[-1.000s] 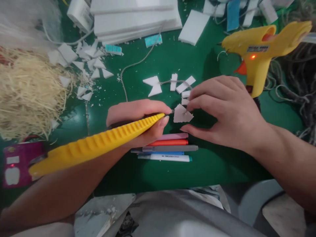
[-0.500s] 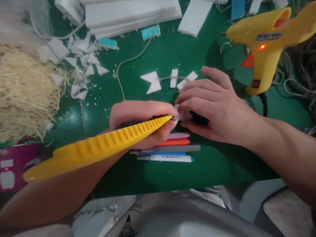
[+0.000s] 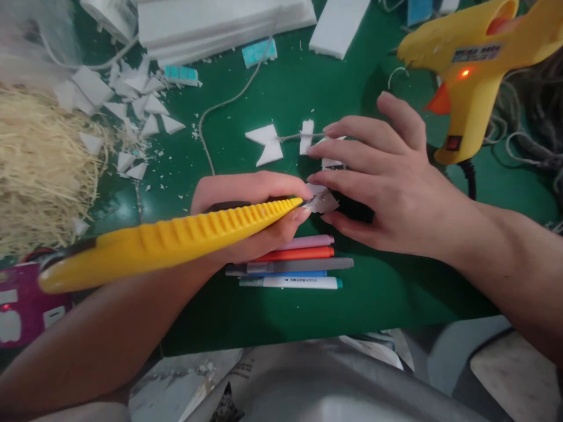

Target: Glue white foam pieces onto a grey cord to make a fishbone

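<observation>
My left hand [image 3: 259,193] is closed around a yellow utility knife [image 3: 189,231] with a ridged handle, which points right and reaches back over my forearm. At its tip, beside my left fingertips, is a small white foam piece [image 3: 324,201]; exactly what holds that piece is hard to see. My right hand [image 3: 387,170] has its fingers spread, with the thumb and forefinger close around the piece. Just beyond, a notched white foam shape [image 3: 267,143] and a small foam strip [image 3: 307,138] lie along a grey cord. Another foam piece [image 3: 333,153] is partly hidden under my right fingers.
A yellow hot glue gun [image 3: 470,76] with its light on lies at right. Several markers [image 3: 303,282] are near the front. Foam scraps [image 3: 149,105], straw [image 3: 44,170] and foam sheets [image 3: 220,29] occupy the left and back. A magenta device [image 3: 30,302] is at front left.
My right fingers have spread wider and now cover more of the foam piece on the cord. The knife's rear end has risen slightly in view. The small foam piece by its tip shows more.
</observation>
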Action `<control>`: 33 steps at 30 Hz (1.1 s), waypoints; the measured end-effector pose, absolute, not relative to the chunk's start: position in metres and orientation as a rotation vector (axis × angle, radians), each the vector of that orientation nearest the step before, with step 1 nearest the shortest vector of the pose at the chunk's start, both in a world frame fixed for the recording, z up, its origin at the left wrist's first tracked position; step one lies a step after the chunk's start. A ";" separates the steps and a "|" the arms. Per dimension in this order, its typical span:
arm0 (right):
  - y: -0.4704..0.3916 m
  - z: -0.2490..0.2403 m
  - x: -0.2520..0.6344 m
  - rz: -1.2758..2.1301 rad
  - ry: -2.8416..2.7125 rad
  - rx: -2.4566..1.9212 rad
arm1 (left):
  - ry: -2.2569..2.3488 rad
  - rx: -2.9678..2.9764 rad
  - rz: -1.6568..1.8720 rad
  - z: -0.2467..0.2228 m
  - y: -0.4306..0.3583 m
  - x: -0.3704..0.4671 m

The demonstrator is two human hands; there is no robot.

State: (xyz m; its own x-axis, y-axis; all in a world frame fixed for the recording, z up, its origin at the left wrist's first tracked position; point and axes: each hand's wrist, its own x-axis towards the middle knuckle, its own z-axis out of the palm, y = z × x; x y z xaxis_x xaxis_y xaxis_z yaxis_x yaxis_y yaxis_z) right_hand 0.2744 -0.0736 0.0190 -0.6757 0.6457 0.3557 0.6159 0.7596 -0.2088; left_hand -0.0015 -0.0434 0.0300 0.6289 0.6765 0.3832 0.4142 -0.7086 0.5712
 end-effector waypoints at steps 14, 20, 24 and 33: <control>-0.073 0.022 0.269 0.174 -2.537 -1.084 | 0.831 2.468 0.759 0.033 -0.045 0.000; -0.074 0.024 0.268 0.160 -2.539 -1.086 | 0.792 2.474 0.662 0.039 -0.042 -0.005; -0.075 0.021 0.270 0.113 -2.555 -1.033 | 0.787 2.469 0.657 0.038 -0.041 -0.005; -0.075 0.022 0.269 0.100 -2.537 -1.013 | 0.804 2.522 0.623 0.038 -0.041 -0.008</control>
State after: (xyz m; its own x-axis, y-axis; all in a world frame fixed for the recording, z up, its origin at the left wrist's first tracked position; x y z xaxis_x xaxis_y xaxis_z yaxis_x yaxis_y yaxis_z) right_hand 0.2691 -0.0748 0.0223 -0.6546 0.6741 0.3423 0.6451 0.7341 -0.2119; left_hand -0.0081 -0.0415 0.0376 0.7323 0.6185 0.2851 0.4307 -0.7448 0.5097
